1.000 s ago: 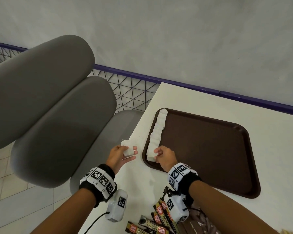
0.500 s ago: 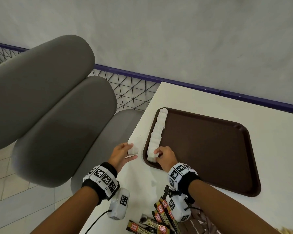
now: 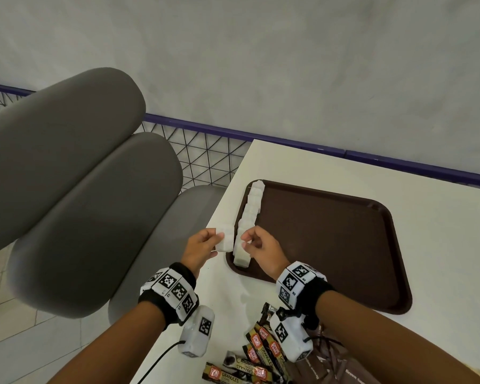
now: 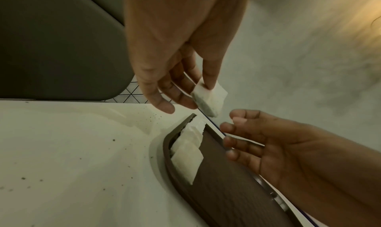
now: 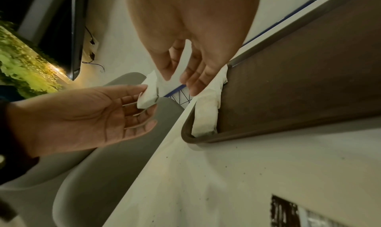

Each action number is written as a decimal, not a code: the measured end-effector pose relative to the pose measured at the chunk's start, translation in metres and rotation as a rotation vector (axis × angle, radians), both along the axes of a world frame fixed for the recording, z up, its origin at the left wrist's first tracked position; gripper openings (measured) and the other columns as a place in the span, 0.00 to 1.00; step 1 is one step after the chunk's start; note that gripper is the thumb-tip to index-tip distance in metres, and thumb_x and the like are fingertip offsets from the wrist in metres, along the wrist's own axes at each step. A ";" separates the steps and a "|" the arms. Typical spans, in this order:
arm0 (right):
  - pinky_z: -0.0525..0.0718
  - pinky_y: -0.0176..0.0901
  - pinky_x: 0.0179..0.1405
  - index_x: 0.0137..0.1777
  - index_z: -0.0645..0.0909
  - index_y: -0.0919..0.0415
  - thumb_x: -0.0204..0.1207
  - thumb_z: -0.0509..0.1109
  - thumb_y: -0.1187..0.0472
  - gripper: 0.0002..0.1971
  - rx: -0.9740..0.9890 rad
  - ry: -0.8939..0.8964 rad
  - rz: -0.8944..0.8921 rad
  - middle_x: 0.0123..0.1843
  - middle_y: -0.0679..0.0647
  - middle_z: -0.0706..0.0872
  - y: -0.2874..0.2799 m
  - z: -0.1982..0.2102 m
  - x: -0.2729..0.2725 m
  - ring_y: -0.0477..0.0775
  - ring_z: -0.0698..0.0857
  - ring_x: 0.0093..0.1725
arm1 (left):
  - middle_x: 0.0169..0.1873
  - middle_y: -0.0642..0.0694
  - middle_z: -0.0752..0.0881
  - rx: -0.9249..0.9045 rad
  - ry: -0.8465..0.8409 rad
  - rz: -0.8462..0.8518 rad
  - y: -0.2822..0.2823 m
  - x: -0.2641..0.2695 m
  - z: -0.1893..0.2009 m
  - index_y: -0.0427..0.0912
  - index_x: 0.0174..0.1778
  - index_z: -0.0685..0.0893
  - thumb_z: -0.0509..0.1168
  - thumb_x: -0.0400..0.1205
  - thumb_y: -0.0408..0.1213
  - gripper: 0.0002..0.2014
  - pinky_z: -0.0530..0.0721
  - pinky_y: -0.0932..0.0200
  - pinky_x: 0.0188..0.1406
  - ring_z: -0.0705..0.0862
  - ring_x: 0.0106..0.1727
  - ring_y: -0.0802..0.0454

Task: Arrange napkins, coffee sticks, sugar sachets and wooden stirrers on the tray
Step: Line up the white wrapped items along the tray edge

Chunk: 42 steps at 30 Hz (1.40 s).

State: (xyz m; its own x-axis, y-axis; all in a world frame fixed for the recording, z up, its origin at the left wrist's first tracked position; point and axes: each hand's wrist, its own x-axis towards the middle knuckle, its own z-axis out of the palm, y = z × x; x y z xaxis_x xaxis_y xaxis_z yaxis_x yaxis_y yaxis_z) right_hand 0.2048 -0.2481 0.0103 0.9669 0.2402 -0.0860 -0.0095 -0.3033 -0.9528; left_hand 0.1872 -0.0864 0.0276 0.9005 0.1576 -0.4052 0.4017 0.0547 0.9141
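While the left hand (image 3: pixel 201 246) pinches a small stack of folded white napkins (image 3: pixel 224 241) between thumb and fingertips above the tabletop (image 3: pixel 316 167) edge, the right hand (image 3: pixel 262 249) hovers just beside it with fingers loosely curled, its grip holding nothing. A row of napkins (image 3: pixel 247 217) lies overlapping along the left inner rim of the brown tray (image 3: pixel 344 245), directly below the right hand's fingertips. Coffee sticks (image 3: pixel 258 356) lie on the tabletop near the person's wrists, apart from the tray. A grey chair (image 3: pixel 81 189) stands to the left.
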 end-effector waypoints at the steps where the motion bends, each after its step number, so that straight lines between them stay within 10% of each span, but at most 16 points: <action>1: 0.76 0.26 0.42 0.39 0.76 0.48 0.75 0.68 0.69 0.12 0.039 0.019 0.028 0.45 0.49 0.80 0.001 0.001 -0.001 0.42 0.77 0.37 | 0.41 0.46 0.83 0.008 -0.002 -0.005 -0.001 0.000 0.000 0.41 0.44 0.81 0.65 0.82 0.34 0.02 0.79 0.61 0.46 0.80 0.43 0.53; 7: 0.79 0.39 0.43 0.38 0.79 0.51 0.71 0.72 0.72 0.13 0.134 0.100 0.055 0.39 0.50 0.80 0.008 -0.004 -0.002 0.50 0.78 0.36 | 0.39 0.46 0.84 -0.009 -0.006 -0.056 -0.012 0.001 0.001 0.38 0.46 0.81 0.65 0.81 0.30 0.00 0.83 0.72 0.29 0.83 0.39 0.54; 21: 0.75 0.32 0.35 0.31 0.72 0.48 0.69 0.70 0.75 0.20 -0.351 0.192 -0.001 0.32 0.46 0.73 0.004 -0.038 0.002 0.52 0.76 0.38 | 0.50 0.47 0.80 0.094 0.067 -0.043 0.002 0.005 -0.021 0.42 0.56 0.83 0.62 0.83 0.33 0.08 0.78 0.62 0.46 0.77 0.51 0.50; 42: 0.74 0.36 0.50 0.58 0.81 0.57 0.74 0.70 0.64 0.12 -0.408 0.124 -0.013 0.49 0.53 0.73 0.002 -0.030 -0.003 0.51 0.75 0.48 | 0.54 0.45 0.80 0.099 0.114 -0.111 0.017 -0.016 -0.020 0.42 0.60 0.82 0.63 0.82 0.35 0.11 0.77 0.53 0.59 0.78 0.54 0.49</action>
